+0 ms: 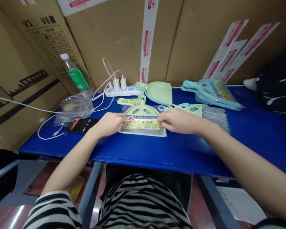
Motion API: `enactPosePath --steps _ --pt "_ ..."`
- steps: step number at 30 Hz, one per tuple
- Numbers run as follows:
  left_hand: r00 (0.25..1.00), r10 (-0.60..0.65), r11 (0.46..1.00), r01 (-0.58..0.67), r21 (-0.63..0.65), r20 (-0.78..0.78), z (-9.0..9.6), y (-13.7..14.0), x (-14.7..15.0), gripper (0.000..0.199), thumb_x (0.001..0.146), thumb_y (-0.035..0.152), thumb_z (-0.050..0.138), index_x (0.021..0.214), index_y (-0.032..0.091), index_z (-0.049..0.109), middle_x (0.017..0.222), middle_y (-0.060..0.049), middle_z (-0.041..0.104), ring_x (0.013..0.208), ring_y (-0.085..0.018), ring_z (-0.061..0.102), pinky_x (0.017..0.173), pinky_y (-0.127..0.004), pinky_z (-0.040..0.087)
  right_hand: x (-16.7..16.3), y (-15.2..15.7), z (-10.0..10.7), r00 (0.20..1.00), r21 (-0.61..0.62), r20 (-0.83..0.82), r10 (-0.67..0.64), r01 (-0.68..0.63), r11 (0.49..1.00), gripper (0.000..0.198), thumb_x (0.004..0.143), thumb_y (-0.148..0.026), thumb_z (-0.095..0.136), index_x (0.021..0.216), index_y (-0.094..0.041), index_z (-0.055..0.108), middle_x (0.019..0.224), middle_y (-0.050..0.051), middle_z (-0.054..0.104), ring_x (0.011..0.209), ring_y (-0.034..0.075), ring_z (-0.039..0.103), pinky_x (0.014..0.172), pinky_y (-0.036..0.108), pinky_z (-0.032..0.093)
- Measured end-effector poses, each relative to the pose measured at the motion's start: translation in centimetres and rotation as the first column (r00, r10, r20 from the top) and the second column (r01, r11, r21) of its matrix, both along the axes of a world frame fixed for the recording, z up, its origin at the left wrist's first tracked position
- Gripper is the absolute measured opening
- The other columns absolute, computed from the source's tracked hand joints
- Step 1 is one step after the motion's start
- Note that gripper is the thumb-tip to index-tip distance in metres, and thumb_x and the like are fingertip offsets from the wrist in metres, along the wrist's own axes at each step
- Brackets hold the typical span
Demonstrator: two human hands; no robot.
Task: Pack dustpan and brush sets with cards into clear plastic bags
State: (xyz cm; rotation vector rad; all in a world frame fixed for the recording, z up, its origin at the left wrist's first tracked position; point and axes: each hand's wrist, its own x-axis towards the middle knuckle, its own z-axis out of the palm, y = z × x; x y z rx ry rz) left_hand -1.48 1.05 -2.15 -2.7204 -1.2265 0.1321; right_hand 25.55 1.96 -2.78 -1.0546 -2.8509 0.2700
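A green dustpan-and-brush set (141,110) lies flat in front of me in a clear plastic bag, with a yellow-green printed label card (143,123) across its bristles. My left hand (113,123) is closed, fingers pinched at the set's left edge. At the right edge, my right hand (169,120) is closed the same way, its fingertips by the end of the label. Whether they grip the bag or the card is too small to tell. Beyond my right wrist lie a loose green brush (196,109) with grey bristles and part of a light blue one.
Behind the set are a green dustpan (159,92), more label cards (127,101) and a power strip (126,92) with cables. Bagged blue dustpan sets (212,93) lie right. A bottle (76,74), crumpled plastic (73,106) and a phone (82,125) are left. Cardboard (124,38) walls the back.
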Motion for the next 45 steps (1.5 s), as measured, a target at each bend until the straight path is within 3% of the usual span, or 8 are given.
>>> enactPosePath --steps 9,20,26,35,45 --pt "0.992 0.129 0.990 -0.129 -0.050 -0.004 0.12 -0.08 0.39 0.030 0.079 0.006 0.040 0.075 0.018 0.068 0.083 -0.004 0.070 0.069 -0.017 0.063 0.056 -0.028 0.036 0.04 0.00 0.42 0.997 -0.147 -0.005 -0.080 0.079 0.986 0.021 0.075 -0.011 0.041 0.065 -0.021 0.058 0.064 0.001 0.064 0.060 0.014 0.055 0.061 0.027 0.036" --pt "0.991 0.133 0.990 -0.133 -0.047 -0.005 -0.01 -0.01 0.20 0.032 0.079 0.007 0.038 0.078 0.018 0.068 0.087 -0.005 0.071 0.073 -0.018 0.064 0.058 -0.028 0.039 0.40 0.28 0.10 0.997 -0.085 -0.076 0.027 -0.033 0.996 0.020 0.076 -0.012 0.041 0.063 -0.021 0.051 0.062 0.000 0.059 0.058 0.013 0.050 0.060 0.027 0.033" --pt "0.988 0.153 0.987 -0.154 -0.054 -0.036 0.05 -0.08 0.36 0.032 0.080 0.007 0.038 0.080 0.018 0.069 0.089 -0.005 0.071 0.074 -0.018 0.065 0.058 -0.028 0.039 0.24 0.11 0.06 0.988 -0.069 -0.138 0.063 -0.073 0.995 0.026 0.079 -0.011 0.041 0.076 -0.020 0.065 0.073 0.003 0.069 0.065 0.014 0.058 0.064 0.026 0.038" --pt "0.996 0.089 0.996 -0.089 -0.028 0.007 -0.08 -0.03 0.10 0.032 0.079 0.008 0.038 0.078 0.018 0.068 0.085 -0.005 0.070 0.070 -0.017 0.064 0.057 -0.027 0.041 0.22 0.19 -0.02 0.993 -0.064 -0.101 0.055 -0.062 0.996 0.029 0.077 -0.010 0.041 0.077 -0.019 0.069 0.074 0.003 0.071 0.064 0.014 0.059 0.063 0.026 0.039" --pt "0.991 0.134 0.990 -0.135 -0.052 -0.012 0.20 -0.18 0.32 0.031 0.080 0.007 0.039 0.078 0.018 0.068 0.086 -0.004 0.070 0.071 -0.018 0.065 0.059 -0.027 0.041 0.22 0.19 0.16 0.998 -0.096 -0.063 0.008 -0.014 0.995 0.031 0.076 -0.010 0.041 0.076 -0.019 0.070 0.072 0.003 0.070 0.062 0.014 0.059 0.062 0.026 0.039"
